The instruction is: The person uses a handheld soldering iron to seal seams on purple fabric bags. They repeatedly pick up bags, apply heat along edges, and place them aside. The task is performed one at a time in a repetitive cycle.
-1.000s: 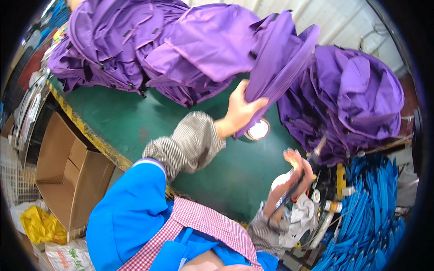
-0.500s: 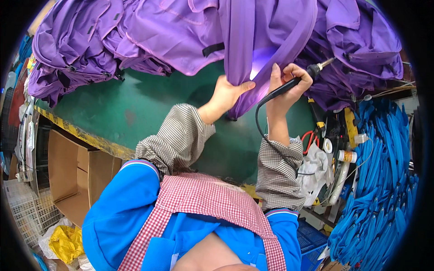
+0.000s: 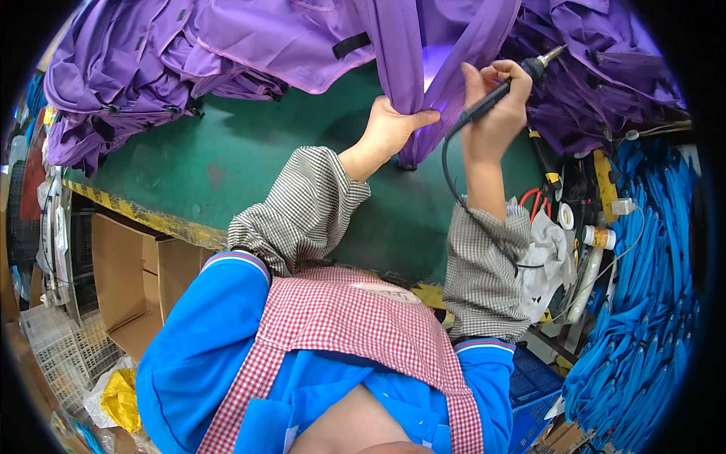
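Observation:
A purple fabric bag part with long folded strips [image 3: 401, 45] hangs down over the green work table [image 3: 204, 166], with bluish light showing between the strips. My left hand [image 3: 389, 129] grips its lower part, thumb pressed across the fabric. To the right of it my right hand [image 3: 495, 110] is closed around a black pen-shaped tool with a metal tip [image 3: 522, 76], like a soldering iron; the tip points up and right, clear of my fingers, and its black cable runs down along my sleeve.
Heaped purple bags [image 3: 128, 68] line the back. On the right lie red scissors [image 3: 533, 197], a tape roll [image 3: 566, 216], a small bottle [image 3: 599, 237], white cloth [image 3: 548, 257] and bundled blue straps [image 3: 635, 303]. A cardboard box [image 3: 128, 280] and blue crate [image 3: 533, 393] sit below the table's edge.
My left hand has swung the purple piece rightward and toward the middle since a second ago. My right hand with the tool has risen beside it. Over the last half second both appear higher in view.

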{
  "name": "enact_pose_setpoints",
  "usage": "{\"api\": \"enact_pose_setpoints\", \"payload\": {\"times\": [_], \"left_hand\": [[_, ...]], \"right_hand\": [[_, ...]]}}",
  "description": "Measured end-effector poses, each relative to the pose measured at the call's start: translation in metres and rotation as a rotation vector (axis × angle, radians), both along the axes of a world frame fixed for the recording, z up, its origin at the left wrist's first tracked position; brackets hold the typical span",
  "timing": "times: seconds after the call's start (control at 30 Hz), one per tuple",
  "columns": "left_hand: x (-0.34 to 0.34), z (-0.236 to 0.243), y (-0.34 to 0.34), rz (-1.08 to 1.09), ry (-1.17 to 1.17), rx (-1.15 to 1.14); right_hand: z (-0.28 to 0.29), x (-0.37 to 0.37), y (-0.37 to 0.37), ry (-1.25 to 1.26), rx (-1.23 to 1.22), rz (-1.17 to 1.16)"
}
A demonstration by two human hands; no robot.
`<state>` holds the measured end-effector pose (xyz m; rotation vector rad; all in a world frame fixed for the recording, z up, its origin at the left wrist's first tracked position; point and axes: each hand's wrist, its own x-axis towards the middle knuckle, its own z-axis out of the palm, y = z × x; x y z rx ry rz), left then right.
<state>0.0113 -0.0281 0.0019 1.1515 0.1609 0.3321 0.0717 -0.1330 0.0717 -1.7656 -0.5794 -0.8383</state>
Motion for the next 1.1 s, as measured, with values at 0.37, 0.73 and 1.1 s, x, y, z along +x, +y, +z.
{"api": "enact_pose_setpoints", "payload": {"times": [0.37, 0.73, 1.1], "left_hand": [[0.002, -0.002, 0.004, -0.116, -0.041, 0.043], [0.004, -0.002, 0.011, -0.159, -0.063, 0.115], [0.000, 0.029, 0.013, -0.051, -0.189, 0.062]], "right_hand": [[-0.036, -0.095, -0.064, -0.343, -0.296, 0.068], [-0.026, -0.086, -0.055, -0.256, -0.356, 0.089], [-0.084, -0.055, -0.006, 0.412, 0.453, 0.217]]}}
